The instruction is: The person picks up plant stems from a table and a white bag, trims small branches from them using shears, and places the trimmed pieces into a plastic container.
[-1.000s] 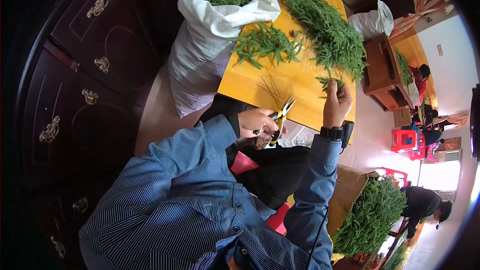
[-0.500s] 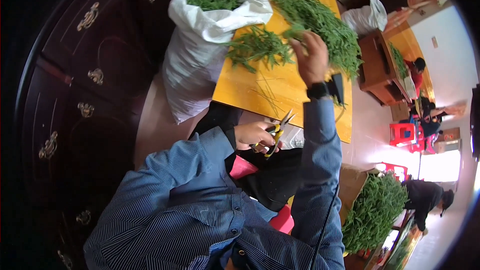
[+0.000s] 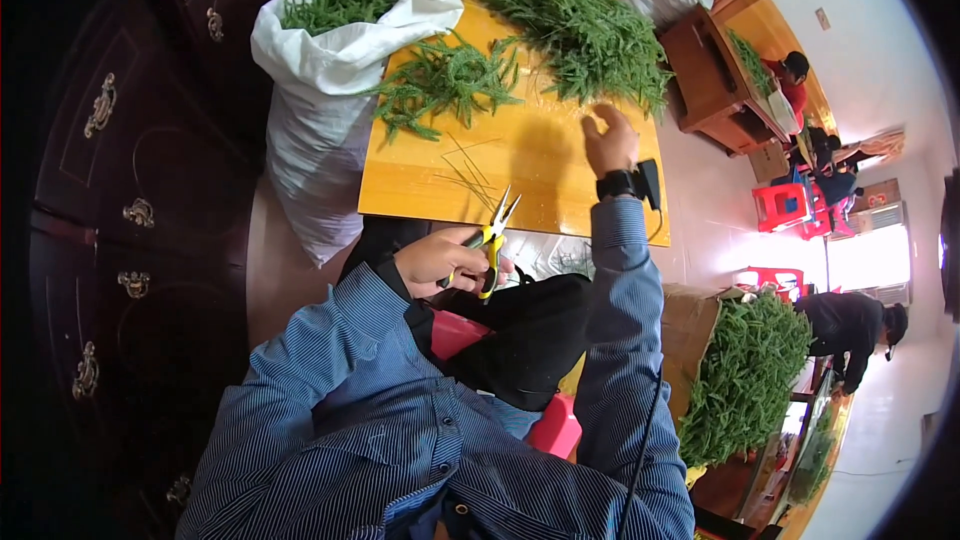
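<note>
My left hand (image 3: 446, 262) is closed round yellow-and-black handled long-nose pliers (image 3: 494, 236), jaws slightly parted, in front of the table's near edge. Above the right part of the yellow table (image 3: 400, 180), my right hand (image 3: 612, 143) has its fingers bent and apart, with nothing visible in them. It is nearest the large pile of green feathery sprigs (image 3: 585, 35). A smaller heap of sprigs (image 3: 445, 85) lies left of that pile. Several thin bare stems (image 3: 468, 168) rest on the wood between the heap and the pliers.
A white woven sack (image 3: 320, 140) filled with greenery stands against the table's left side. Dark drawers (image 3: 110, 210) line the left. A cardboard box (image 3: 690, 325) of greenery sits at my right. People work at other tables near red stools (image 3: 780, 205).
My right hand has drawn back from the large pile toward the table's near right, and the blurred green sprig at its fingers is gone. The pliers stay in my left hand. The view has shifted.
</note>
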Tool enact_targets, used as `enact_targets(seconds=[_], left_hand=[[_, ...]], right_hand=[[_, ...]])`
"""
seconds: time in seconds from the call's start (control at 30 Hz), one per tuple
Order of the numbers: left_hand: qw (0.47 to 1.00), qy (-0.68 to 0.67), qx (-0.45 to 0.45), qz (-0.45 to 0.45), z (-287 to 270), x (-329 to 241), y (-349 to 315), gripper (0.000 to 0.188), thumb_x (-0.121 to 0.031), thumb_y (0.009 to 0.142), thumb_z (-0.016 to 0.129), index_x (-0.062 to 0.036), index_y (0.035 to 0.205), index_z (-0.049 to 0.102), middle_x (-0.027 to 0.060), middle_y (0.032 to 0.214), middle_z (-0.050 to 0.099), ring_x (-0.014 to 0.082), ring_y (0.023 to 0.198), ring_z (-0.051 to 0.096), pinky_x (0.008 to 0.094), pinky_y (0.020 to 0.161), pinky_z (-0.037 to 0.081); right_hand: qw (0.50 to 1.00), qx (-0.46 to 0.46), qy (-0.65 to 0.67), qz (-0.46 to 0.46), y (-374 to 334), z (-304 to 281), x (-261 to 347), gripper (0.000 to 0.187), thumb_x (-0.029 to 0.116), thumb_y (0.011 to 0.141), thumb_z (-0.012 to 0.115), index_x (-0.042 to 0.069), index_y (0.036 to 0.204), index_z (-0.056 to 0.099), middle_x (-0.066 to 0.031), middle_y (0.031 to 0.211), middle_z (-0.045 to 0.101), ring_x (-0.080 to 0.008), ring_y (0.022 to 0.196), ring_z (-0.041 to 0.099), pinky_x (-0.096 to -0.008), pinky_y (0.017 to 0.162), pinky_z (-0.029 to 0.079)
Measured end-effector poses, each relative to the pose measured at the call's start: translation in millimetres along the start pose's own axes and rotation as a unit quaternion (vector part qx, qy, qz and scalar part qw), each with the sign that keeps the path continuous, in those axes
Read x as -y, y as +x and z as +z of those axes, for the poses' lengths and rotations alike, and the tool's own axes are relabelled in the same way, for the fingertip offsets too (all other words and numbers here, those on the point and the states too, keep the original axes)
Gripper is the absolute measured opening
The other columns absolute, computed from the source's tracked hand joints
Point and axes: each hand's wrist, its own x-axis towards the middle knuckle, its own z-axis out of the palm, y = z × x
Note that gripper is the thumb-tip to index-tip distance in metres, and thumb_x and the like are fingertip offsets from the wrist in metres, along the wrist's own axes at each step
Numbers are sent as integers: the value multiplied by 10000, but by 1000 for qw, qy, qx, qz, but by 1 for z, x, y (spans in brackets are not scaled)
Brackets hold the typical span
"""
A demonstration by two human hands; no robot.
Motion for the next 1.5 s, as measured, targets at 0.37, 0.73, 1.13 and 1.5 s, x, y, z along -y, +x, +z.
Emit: enact_targets(seconds=[0.37, 0.73, 1.13, 1.5], left_hand=[[1000, -11, -15, 3, 0, 8, 0, 494, 19, 894, 453, -14, 1377, 350, 200, 1247, 573, 265, 1086, 599, 391, 931, 494], [998, 40, -28, 43, 11, -4, -5, 437, 55, 867, 487, 7, 1293, 405, 145, 1143, 585, 243, 1041, 615, 342, 900, 504], [966, 224, 24, 128, 28, 6, 2, 489, 8, 902, 512, 51, 1372, 382, 124, 1161, 599, 197, 1080, 576, 307, 957, 431], [967, 213, 29, 140, 35, 2, 0, 425, 16, 893, 500, 58, 1310, 428, 102, 1126, 598, 176, 1044, 569, 310, 959, 438]], right_hand=[[990, 58, -128, 22, -37, -8, -64, 250, 255, 864, 636, 66, 1026, 662, -177, 1021, 671, -347, 954, 634, -409, 867, 487], [527, 50, 834, 153, -149, -73, -4, 137, 118, 977, 502, 27, 1064, 555, -46, 929, 588, -211, 982, 580, -377, 902, 474], [499, 103, 836, 205, -177, -68, -10, 207, 130, 965, 531, 49, 1155, 525, -25, 959, 569, -207, 1017, 554, -412, 968, 443], [611, 149, 766, 137, -182, -66, 25, 194, 132, 979, 531, 63, 1159, 515, -34, 958, 551, -226, 1062, 543, -366, 907, 423]])
